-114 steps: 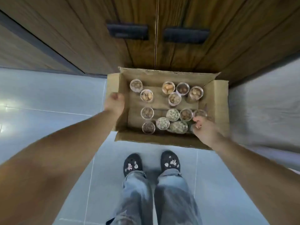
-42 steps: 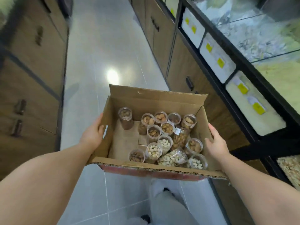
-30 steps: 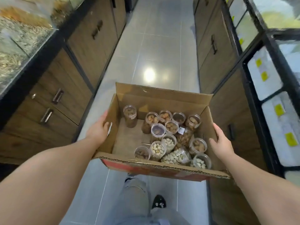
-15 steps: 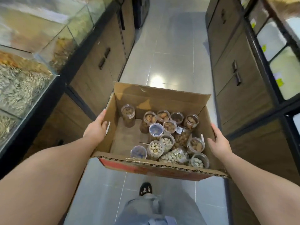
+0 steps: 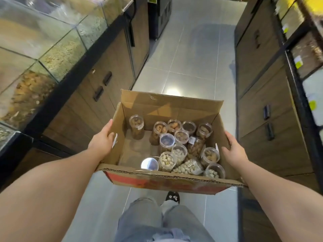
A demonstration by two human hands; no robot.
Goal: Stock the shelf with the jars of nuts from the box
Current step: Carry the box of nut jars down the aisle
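I carry an open cardboard box (image 5: 170, 109) at waist height over the aisle floor. My left hand (image 5: 102, 141) grips its left wall and my right hand (image 5: 233, 151) grips its right wall. Inside stand several clear plastic jars of nuts (image 5: 180, 137), crowded toward the right and near side. One jar (image 5: 136, 126) stands apart at the far left. One jar of pistachios (image 5: 187, 167) lies on its side near the front. The box's left floor is bare.
A tiled aisle (image 5: 188, 55) runs ahead. On the left are glass bulk bins (image 5: 43, 49) over wooden cabinets (image 5: 97, 91). On the right are wooden cabinets (image 5: 265, 105) and black-framed bins with yellow tags (image 5: 307, 70). A dark cabinet (image 5: 160, 13) stands at the far end.
I lifted the box off the floor, turned into the aisle and walked forward. The left bins have come closer. The jars have shifted slightly inside.
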